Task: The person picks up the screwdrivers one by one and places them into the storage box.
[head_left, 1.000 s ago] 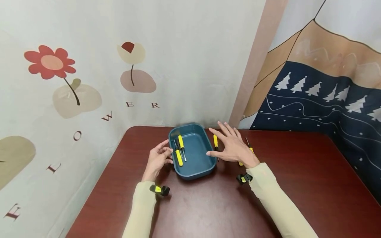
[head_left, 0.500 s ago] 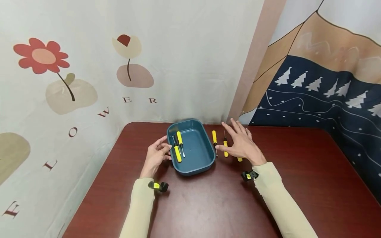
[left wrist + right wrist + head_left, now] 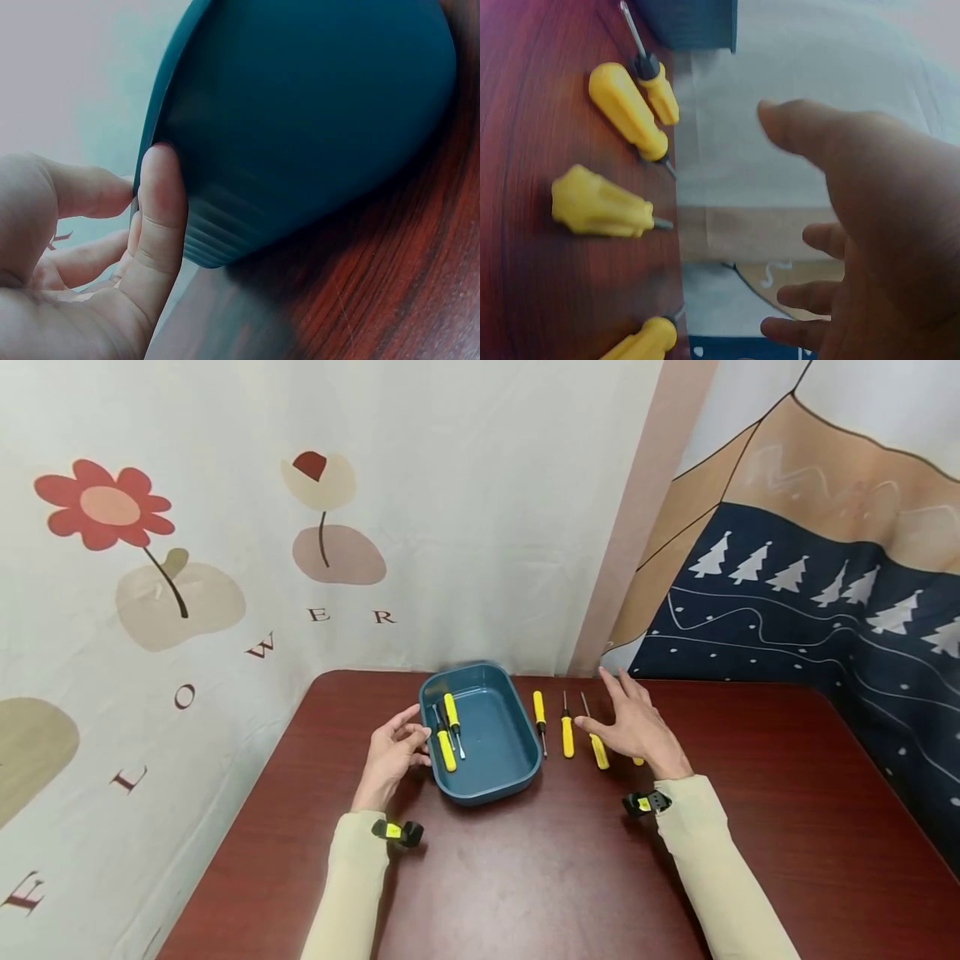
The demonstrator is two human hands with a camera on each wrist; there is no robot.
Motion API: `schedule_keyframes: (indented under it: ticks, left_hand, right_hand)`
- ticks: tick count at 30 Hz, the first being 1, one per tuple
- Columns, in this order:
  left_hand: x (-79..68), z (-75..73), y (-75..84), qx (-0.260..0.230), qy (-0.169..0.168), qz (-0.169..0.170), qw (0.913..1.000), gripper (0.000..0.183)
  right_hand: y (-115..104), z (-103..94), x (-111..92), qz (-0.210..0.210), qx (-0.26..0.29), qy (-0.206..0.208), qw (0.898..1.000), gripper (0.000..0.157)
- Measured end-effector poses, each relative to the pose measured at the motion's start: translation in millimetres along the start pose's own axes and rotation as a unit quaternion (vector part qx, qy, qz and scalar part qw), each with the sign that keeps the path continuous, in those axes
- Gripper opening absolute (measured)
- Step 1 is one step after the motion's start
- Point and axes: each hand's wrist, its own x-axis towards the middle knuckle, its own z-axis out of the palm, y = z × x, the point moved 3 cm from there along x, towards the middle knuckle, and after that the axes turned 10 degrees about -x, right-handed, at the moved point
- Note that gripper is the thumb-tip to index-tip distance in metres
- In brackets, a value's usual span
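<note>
My left hand (image 3: 393, 752) pinches the left rim of a dark blue plastic box (image 3: 491, 735), thumb and fingers on either side of the wall in the left wrist view. Inside, along the left wall, lie a screwdriver with its yellow handle toward me (image 3: 446, 750) and another pointing the other way (image 3: 452, 708). My right hand (image 3: 637, 727), fingers spread and holding nothing, hovers over a row of yellow-handled screwdrivers right of the box. From the left come one screwdriver (image 3: 540, 714), a second (image 3: 567, 739) and a third (image 3: 599, 753). A further yellow handle (image 3: 638, 761) is mostly hidden beneath my hand.
Everything stands on a reddish-brown wooden table (image 3: 480, 885). A pale curtain printed with flowers and letters (image 3: 465, 527) hangs right behind its back edge. On the right is a dark blue cloth with white trees (image 3: 795, 610).
My right hand has moved to the right, away from the box and along the row, uncovering more screwdrivers. The left hand stays at the box rim. The head view has shifted slightly.
</note>
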Motion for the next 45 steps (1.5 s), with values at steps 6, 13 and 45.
schedule_keyframes:
  ticks: [6, 13, 45]
  left_hand:
    - [-2.0, -0.8, -0.2, 0.001, -0.001, -0.002, 1.0, 0.056]
    - [-3.1, -3.4, -2.9, -0.009, -0.005, -0.003, 0.9999, 0.056]
    - [3.4, 0.6, -2.5, 0.007, -0.002, 0.0, 1.0, 0.057]
  right_hand:
    - [14, 2.1, -3, 0.02, 0.0, -0.01, 1.0, 0.094]
    - [21, 6.1, -5, 0.045, -0.008, -0.024, 0.999, 0.086]
    - [38, 15.3, -2, 0.094, -0.026, -0.032, 0.995, 0.059]
